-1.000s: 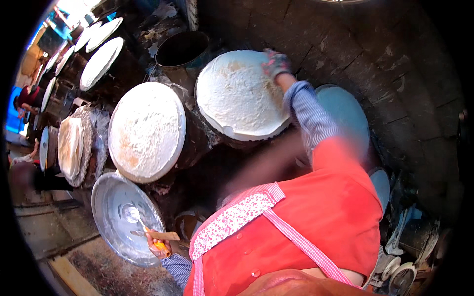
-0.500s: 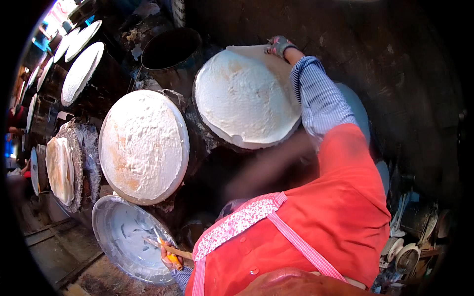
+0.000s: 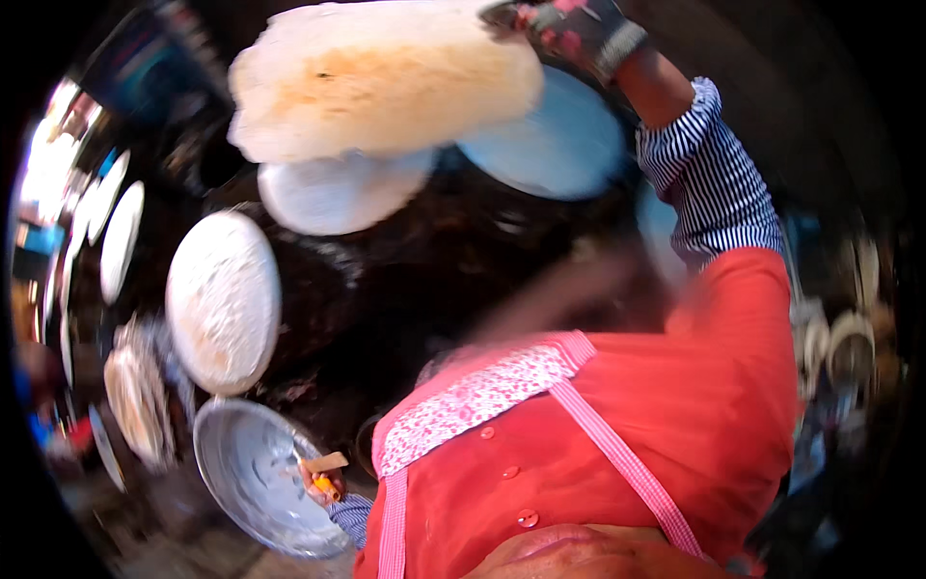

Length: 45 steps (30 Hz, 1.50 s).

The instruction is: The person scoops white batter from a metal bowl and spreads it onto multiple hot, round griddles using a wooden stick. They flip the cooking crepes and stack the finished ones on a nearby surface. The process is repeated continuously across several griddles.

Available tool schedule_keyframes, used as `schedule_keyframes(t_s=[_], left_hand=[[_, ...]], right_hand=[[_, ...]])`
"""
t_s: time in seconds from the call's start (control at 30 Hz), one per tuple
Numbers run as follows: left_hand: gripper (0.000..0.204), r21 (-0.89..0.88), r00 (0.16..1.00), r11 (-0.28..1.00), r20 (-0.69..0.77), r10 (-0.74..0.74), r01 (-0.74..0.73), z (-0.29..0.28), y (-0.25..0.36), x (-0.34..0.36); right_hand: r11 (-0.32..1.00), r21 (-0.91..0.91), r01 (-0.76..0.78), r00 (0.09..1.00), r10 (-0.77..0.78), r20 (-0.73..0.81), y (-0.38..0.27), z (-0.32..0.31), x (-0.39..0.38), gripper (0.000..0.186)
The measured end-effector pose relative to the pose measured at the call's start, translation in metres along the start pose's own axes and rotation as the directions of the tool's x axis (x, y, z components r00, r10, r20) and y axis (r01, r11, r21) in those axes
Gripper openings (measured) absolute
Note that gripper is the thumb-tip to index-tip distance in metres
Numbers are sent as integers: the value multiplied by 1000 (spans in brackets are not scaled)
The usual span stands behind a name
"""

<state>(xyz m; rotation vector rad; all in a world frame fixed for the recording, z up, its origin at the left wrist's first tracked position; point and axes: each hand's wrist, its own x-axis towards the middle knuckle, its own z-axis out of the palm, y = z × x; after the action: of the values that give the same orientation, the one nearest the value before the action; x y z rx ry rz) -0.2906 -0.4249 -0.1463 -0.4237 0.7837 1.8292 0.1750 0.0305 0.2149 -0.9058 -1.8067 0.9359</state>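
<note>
My right hand (image 3: 571, 29), in a patterned glove, is raised at the top and grips the edge of a thin, pale round sheet (image 3: 386, 82), which hangs lifted in the air. Under the sheet is a bare whitish round griddle top (image 3: 338, 198). My left hand (image 3: 316, 480) is low at the left, closed on a small wooden-handled tool (image 3: 326, 463) with an orange part. It rests inside a shallow metal basin (image 3: 246, 454) holding whitish batter. My striped sleeve (image 3: 714, 174) and red apron fill the lower right.
A second round griddle top (image 3: 224, 299) coated in white batter stands left of centre. A pale blue disc (image 3: 559, 145) lies behind the lifted sheet. More round white trays (image 3: 121, 241) line the far left, and dark sooty stove wall surrounds the griddles.
My right hand has peeled the sheet off the far griddle top and lifted it up, leaving that top bare. My left hand stays in the basin holding the tool. The view tilted.
</note>
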Motion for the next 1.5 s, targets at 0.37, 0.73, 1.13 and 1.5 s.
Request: schedule_keyframes(t_s=[0.37, 0.73, 1.13, 1.5], left_hand=[[22, 448, 982, 877, -13, -187, 173, 63, -88, 64], [21, 618, 956, 749, -16, -292, 239, 108, -150, 93], [19, 241, 985, 957, 25, -173, 162, 10, -17, 18], [30, -177, 983, 977, 161, -89, 117, -65, 18, -12]], right_hand=[[917, -375, -139, 809, -113, -576, -54, -286, -427, 9], [-174, -342, -923, 358, -67, -931, 25, -232, -795, 26], [-618, -398, -678, 101, 458, -883, 11, -236, -741, 45], [726, -687, 21, 856, 343, 388, 119, 102, -221, 40]])
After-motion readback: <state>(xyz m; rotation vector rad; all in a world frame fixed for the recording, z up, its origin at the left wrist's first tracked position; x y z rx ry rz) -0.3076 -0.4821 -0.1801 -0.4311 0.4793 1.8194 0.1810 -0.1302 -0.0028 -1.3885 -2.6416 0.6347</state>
